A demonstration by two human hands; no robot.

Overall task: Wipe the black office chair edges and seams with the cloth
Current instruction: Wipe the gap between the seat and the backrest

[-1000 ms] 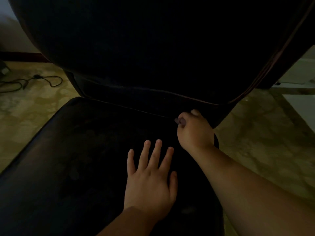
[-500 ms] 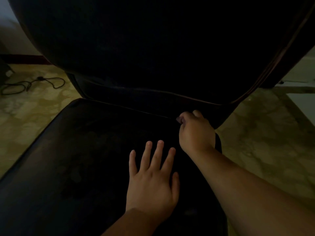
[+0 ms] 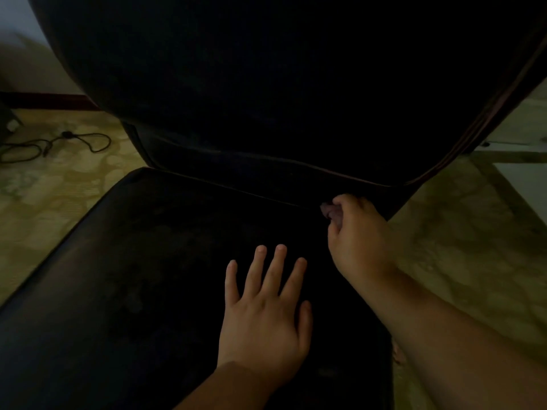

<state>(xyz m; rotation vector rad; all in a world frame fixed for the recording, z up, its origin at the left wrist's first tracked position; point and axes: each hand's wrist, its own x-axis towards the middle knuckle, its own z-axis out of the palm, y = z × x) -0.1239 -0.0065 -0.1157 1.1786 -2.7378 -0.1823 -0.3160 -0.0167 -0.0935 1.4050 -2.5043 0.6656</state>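
The room is dim. The black office chair (image 3: 148,291) fills most of what I see, its wide seat dark and a little shiny, its backrest (image 3: 266,84) rising behind with a thin pale piping line along the lower edge.

The right hand (image 3: 359,235) is at the back of the seat, near the right corner where seat and backrest meet. Its grip is closed with curled fingers around a small bunch of cloth (image 3: 328,210); only a pale, purplish bit of it shows just left of the knuckles, pressed at the seam. The rest of the cloth is hidden inside the grip.

Nearer to me and a little left of that grip, the left hand (image 3: 266,315) lies flat on the seat, fingers straight and spread, holding nothing.

Around the chair the floor (image 3: 59,187) is yellowish with a mottled pattern. Far to the left of the grip, a black cable (image 3: 74,140) lies in loops on the floor, near a dark skirting board (image 3: 44,100) under a pale wall (image 3: 17,54). Right of the grip the floor changes to lighter tiles (image 3: 527,179).
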